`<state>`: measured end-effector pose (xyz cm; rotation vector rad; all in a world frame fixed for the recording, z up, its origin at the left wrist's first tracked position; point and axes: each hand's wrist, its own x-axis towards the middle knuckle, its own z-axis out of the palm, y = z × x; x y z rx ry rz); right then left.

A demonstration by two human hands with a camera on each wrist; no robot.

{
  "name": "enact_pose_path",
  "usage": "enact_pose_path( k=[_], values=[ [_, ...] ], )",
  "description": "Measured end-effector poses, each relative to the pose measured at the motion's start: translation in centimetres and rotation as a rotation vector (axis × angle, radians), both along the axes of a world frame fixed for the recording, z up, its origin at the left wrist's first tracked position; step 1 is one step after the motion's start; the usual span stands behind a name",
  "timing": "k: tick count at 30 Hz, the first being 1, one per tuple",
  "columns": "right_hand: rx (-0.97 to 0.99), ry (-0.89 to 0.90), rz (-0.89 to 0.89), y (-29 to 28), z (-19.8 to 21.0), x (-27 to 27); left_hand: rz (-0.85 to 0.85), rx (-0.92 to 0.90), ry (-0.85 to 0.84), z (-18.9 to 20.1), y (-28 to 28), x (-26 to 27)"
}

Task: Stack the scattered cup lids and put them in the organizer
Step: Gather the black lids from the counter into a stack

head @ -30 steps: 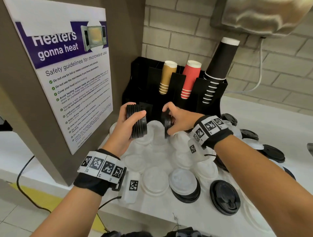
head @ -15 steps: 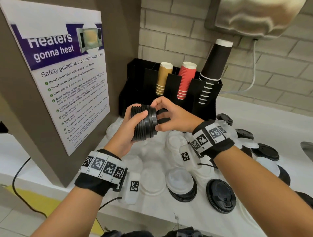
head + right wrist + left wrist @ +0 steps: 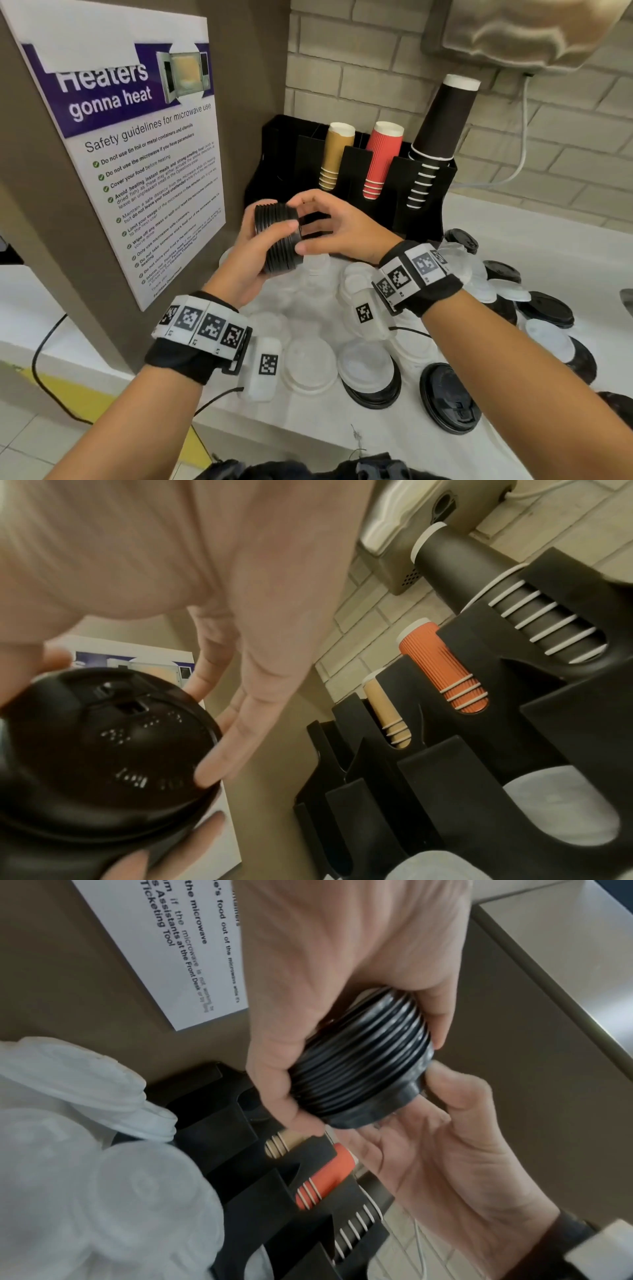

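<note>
My left hand (image 3: 274, 219) grips a sideways stack of black lids (image 3: 279, 246) in front of the black organizer (image 3: 421, 212), thumb on top. My right hand (image 3: 301, 226) holds the stack's right end, index finger over the rim and thumb under it. In the left wrist view the ribbed stack (image 3: 359, 1069) sits between both hands. The right wrist view shows the end lid's face (image 3: 113, 745) with my fingers (image 3: 212, 769) across it. Loose white lids (image 3: 308, 366) and black lids (image 3: 448, 397) lie scattered on the white counter (image 3: 308, 428).
A brown panel with a microwave poster (image 3: 137, 171) stands close on the left. The organizer holds brown cups (image 3: 335, 154), red cups (image 3: 382, 157) and tall black cups (image 3: 442, 130). A wall dispenser (image 3: 513, 31) hangs above right. The counter's front edge is near my wrists.
My right hand brought its few black lids left and joined them to the end of the stack in my left hand. Both hands now stay together on one stack.
</note>
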<state>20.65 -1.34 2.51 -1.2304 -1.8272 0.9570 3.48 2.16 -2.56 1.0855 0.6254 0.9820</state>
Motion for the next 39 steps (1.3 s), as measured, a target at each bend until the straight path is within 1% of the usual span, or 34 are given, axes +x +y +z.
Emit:
enact_pose_path(
  k=[2, 3, 5, 6, 8, 10, 14, 15, 17, 19, 20, 23, 26, 30, 32, 35, 39],
  values=[
    [-0.092, 0.038, -0.039, 1.3, 0.0, -0.1, 0.063, 0.02, -0.019, 0.8, 0.8, -0.3],
    [-0.128, -0.014, -0.082, 2.3, -0.3, -0.1, 0.104, 0.024, -0.026, 1.3, 1.2, -0.4],
    [-0.115, -0.277, -0.158, 4.1, -1.3, 0.0, 0.176, 0.041, -0.029, 2.0, 1.9, -0.6],
    [-0.113, -0.424, -0.153, 5.0, -2.0, -0.1, 0.196, 0.051, -0.03, 2.2, 2.2, -0.8],
    [-0.17, -0.667, -0.104, 6.0, -3.8, -0.4, 0.193, 0.063, -0.028, 2.4, 2.3, -0.8],
    [-0.25, -0.825, -0.067, 6.9, -5.4, -0.8, 0.185, 0.073, -0.035, 2.2, 2.4, -1.0],
    [-0.327, -1.0, 0.005, 7.7, -6.5, -1.6, 0.201, 0.067, -0.04, 1.6, 2.7, -1.2],
    [-0.335, -1.02, 0.025, 7.9, -6.4, -1.7, 0.202, 0.063, -0.037, 1.5, 2.8, -1.3],
    [-0.312, -1.004, 0.024, 8.1, -5.8, -1.8, 0.204, 0.06, -0.03, 1.4, 3.1, -1.4],
    [-0.229, -0.963, -0.01, 8.8, -5.3, -2.1, 0.207, 0.063, -0.026, 1.5, 3.4, -1.3],
    [-0.194, -0.972, -0.026, 9.1, -5.4, -2.3, 0.208, 0.063, -0.022, 1.6, 3.5, -1.1],
    [-0.209, -1.087, -0.064, 9.9, -6.4, -3.1, 0.217, 0.06, -0.003, 1.7, 3.9, -0.9],
    [-0.26, -1.168, -0.048, 10.8, -7.8, -3.7, 0.216, 0.062, 0.006, 1.7, 4.1, -0.9],
    [-0.268, -1.292, -0.113, 11.4, -8.2, -4.2, 0.21, 0.066, 0.01, 1.7, 4.5, -1.0],
    [-0.304, -1.283, -0.11, 11.6, -8.4, -4.3, 0.212, 0.066, 0.003, 1.8, 4.5, -1.1],
    [-0.352, -1.219, -0.137, 11.6, -8.8, -4.6, 0.204, 0.063, -0.008, 1.8, 4.5, -1.0],
    [-0.323, -1.2, -0.18, 11.1, -9.4, -4.9, 0.194, 0.06, -0.016, 1.6, 4.3, -0.9]
  ],
)
